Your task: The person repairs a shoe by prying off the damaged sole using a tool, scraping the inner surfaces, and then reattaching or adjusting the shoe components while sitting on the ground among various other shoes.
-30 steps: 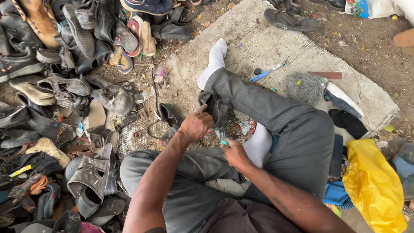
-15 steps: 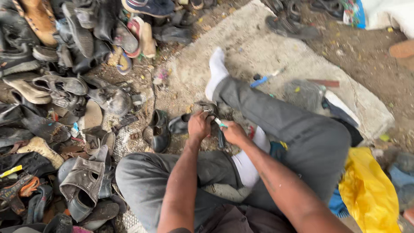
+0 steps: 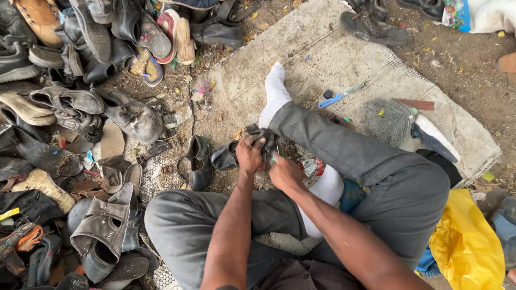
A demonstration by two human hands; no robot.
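I sit cross-legged on the ground in grey trousers and white socks. My left hand point(image 3: 250, 153) grips a dark worn shoe point(image 3: 228, 154) that lies in front of my shins. My right hand point(image 3: 285, 172) is closed beside it around a small tool with a green tip point(image 3: 273, 158), which touches the shoe. A black shoe point(image 3: 200, 162) lies just left of the held one.
A large heap of old shoes and sandals point(image 3: 70, 107) fills the left side. A pale mat point(image 3: 344, 64) lies ahead with a blue-handled knife point(image 3: 338, 96), a brush point(image 3: 388, 119) and a brown stick point(image 3: 413, 103). A yellow bag point(image 3: 466, 241) sits at my right.
The view has shifted a little between frames. My hands stay together on the dark shoe, with the right hand working the small tool against it.
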